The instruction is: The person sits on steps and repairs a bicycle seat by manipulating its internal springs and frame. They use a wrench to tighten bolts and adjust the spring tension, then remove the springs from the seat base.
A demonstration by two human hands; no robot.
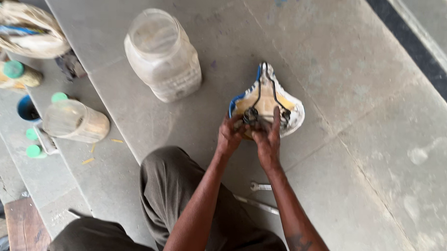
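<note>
left hand (230,135), right hand (266,137): both grasping upturned saddle (269,100) | cloudy jar (161,54): contents unclear

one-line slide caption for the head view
Both hands, left and right, grip the clamp under an upturned bicycle saddle on concrete floor.

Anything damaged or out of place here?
Yes. The bicycle saddle lies upside down on the concrete floor, rails up, its cover worn and peeling at the edges. Both hands, left hand and right hand, are at its clamp. A wrench lies loose on the floor beside the knee.
</note>
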